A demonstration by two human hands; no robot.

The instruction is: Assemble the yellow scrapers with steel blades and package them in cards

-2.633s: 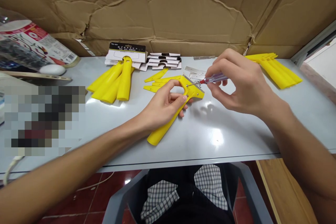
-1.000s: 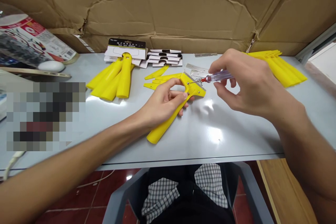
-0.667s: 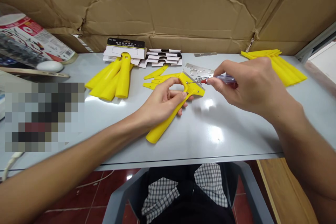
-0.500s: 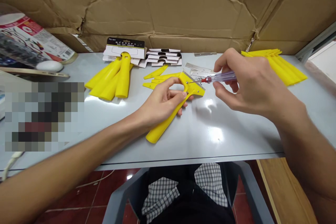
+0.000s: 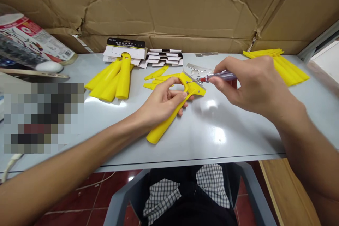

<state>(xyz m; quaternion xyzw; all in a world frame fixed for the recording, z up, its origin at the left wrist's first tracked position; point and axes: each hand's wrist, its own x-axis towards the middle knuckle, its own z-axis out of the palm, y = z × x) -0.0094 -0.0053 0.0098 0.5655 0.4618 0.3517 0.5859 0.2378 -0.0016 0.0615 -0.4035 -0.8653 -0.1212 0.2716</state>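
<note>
Writing: black-and-white header card (image 5: 125,47), upper left of centre, bears white characters and a small code, too small to read surely. Jar label (image 5: 37,39), far upper left: red and white with barcode; wording not legible. The clear plastic jar (image 5: 19,47) has dark contents, not identifiable.

Yellow scraper (image 5: 166,122) at frame centre, head toward upper right, metal blade along its edge. Left hand (image 5: 165,102): fingers wrapped round the scraper's neck, thumb on top. Right hand (image 5: 247,84): thumb and fingers pinch the clear handle of the screwdriver (image 5: 222,75); its shaft reaches the left-hand screw (image 5: 187,82). Yellow handles (image 5: 123,81) fan out below the card.
</note>
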